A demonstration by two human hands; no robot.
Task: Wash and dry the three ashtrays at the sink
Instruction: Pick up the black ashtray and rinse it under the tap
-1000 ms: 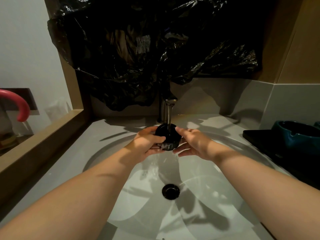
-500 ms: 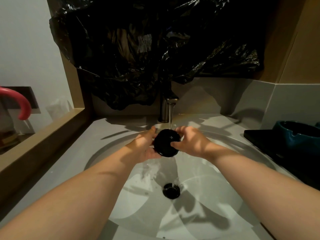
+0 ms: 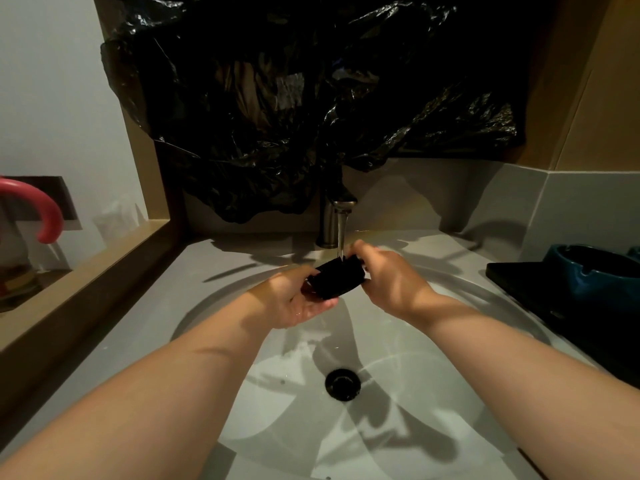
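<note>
A small round black ashtray (image 3: 337, 276) is held tilted under the running tap (image 3: 334, 220), with the water stream landing on its top edge. My left hand (image 3: 291, 301) cups it from below and the left, palm up. My right hand (image 3: 388, 277) grips its right side with curled fingers. Both hands are over the white sink basin (image 3: 433, 393). A teal ashtray (image 3: 595, 271) sits on a black tray (image 3: 519, 275) at the right of the counter.
The drain (image 3: 343, 384) lies in the middle of the basin below the hands. A black plastic sheet (image 3: 311, 98) hangs over the wall behind the tap. A wooden ledge (image 3: 86, 271) runs along the left, with a pink curved handle (image 3: 45, 209) beyond it.
The ashtray has been turned from face-on to lying flatter and tilted. My left hand has dropped under it, palm up, and my right hand has closed round its right side.
</note>
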